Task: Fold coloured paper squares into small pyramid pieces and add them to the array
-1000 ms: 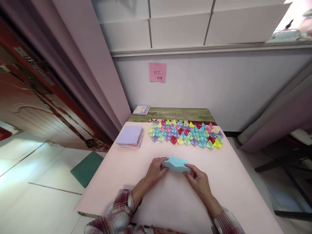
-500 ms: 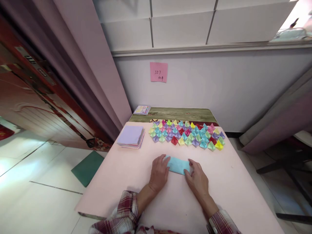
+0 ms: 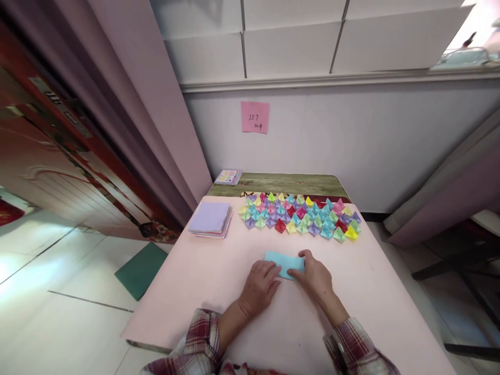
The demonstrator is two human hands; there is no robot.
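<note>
A light blue sheet of origami paper [image 3: 285,259], folded into a strip, lies on the table in front of me. My right hand [image 3: 315,276] grips its right end, thumb on the near side and fingers at the far edge. At the lower left of the strip, my left hand [image 3: 261,286] rests with its fingers stretched out, their tips on the paper. Beyond the strip stand rows of small folded paper pieces [image 3: 300,214] in many colours. To the left sits a stack of square paper [image 3: 210,216] with a lilac sheet on top.
A pale pink cover [image 3: 172,302] lies over the table. A small printed pack [image 3: 228,177] sits at the far left corner. A pink note [image 3: 255,117] sticks to the wall. A green square [image 3: 141,271] lies on the floor, and dark chair legs [image 3: 453,271] stand right.
My left hand has slid from the strip's left end toward its near edge. My right thumb has moved further left over the paper.
</note>
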